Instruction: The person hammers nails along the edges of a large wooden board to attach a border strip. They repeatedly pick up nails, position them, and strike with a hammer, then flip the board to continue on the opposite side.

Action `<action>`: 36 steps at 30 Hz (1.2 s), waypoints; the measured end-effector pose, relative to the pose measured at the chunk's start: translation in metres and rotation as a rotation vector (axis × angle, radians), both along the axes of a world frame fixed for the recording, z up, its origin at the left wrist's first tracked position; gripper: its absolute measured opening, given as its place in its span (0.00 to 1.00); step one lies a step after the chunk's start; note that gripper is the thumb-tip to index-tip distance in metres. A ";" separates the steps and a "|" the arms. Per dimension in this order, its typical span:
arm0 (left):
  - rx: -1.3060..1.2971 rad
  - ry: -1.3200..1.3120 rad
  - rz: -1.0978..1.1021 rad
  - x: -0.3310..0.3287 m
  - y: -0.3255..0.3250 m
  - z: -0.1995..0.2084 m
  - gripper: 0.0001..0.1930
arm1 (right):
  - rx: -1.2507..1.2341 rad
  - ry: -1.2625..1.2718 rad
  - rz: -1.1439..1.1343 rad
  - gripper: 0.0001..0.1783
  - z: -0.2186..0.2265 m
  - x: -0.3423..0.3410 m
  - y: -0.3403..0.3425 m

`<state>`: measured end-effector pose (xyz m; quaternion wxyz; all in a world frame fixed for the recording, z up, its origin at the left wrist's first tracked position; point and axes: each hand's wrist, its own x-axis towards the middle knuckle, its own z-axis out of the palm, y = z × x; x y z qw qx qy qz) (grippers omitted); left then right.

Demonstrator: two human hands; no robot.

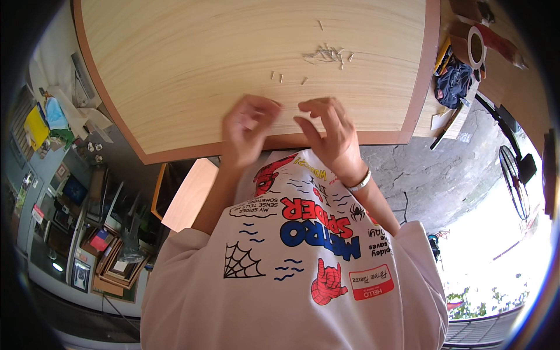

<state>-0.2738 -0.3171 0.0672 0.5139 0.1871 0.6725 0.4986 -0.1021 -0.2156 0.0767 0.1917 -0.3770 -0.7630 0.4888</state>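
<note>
Both hands are raised in front of my chest at the near edge of a large light wood panel (233, 52) with a brown border. My left hand (248, 125) has its fingers curled in with the tips pinched together; whether it holds anything is hidden. My right hand (326, 131), with a silver bracelet on its wrist, has its fingers bent and apart and nothing visible in them. A small heap of short pale pins (324, 54) lies on the panel beyond the hands. A few loose pins (280, 76) lie nearer to me.
A roll of tape (475, 46) and a dark blue cloth (455, 81) lie past the panel's right edge. A standing fan (516, 175) is on the right. Stacked picture frames (111, 256) and a narrow wooden board (189, 195) are at the lower left.
</note>
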 end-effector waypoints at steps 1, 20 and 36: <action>-0.076 0.132 0.010 -0.013 0.000 -0.001 0.06 | 0.038 -0.017 -0.013 0.14 -0.003 0.001 0.007; 0.094 0.900 -0.294 -0.029 0.052 -0.012 0.07 | 0.567 -0.282 0.055 0.13 -0.042 0.005 0.059; 0.356 1.184 -0.517 -0.022 0.102 -0.041 0.03 | 0.452 -0.134 -0.161 0.07 -0.046 0.006 0.076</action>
